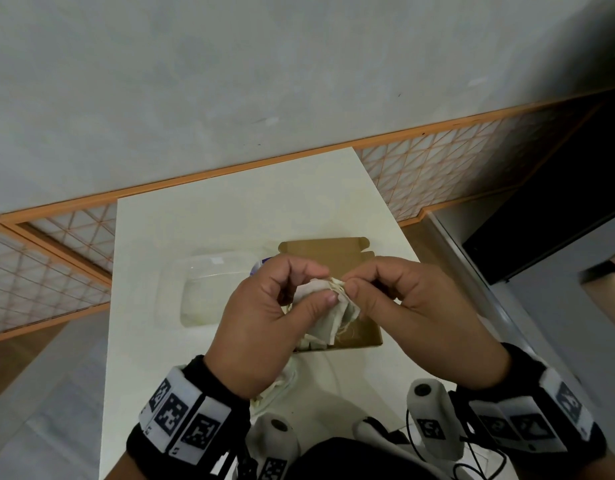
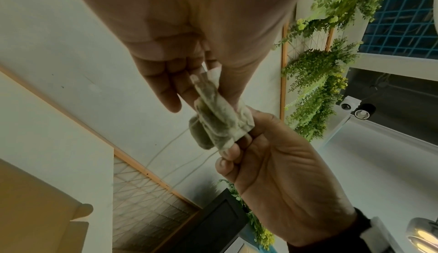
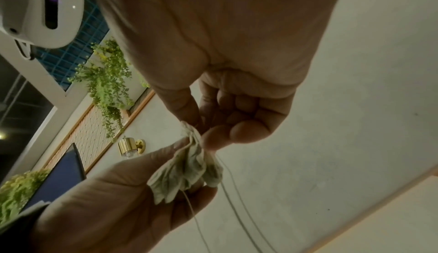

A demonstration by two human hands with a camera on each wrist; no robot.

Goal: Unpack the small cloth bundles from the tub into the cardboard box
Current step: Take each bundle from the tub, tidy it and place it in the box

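A small off-white cloth bundle [image 1: 328,306] with loose strings hangs between both hands, above the open cardboard box [image 1: 365,336]. My left hand [image 1: 264,317] grips its body between thumb and fingers. My right hand [image 1: 396,299] pinches the gathered top end. The left wrist view shows the cloth bundle [image 2: 218,114] held from above by the left hand [image 2: 189,69] and from below by the right hand [image 2: 272,163]. From the right wrist, the cloth bundle [image 3: 189,169] trails thin strings downward. The clear plastic tub [image 1: 202,289] sits left of the box. More pale cloth lies in the box, mostly hidden.
The white table [image 1: 195,375] reaches back to a grey wall with an orange-framed lattice panel [image 1: 455,168]. Pale cloth [image 1: 275,389] lies on the table under my left wrist. White devices with cables [image 1: 434,420] sit near the front edge. A dark cabinet [image 1: 558,202] stands at right.
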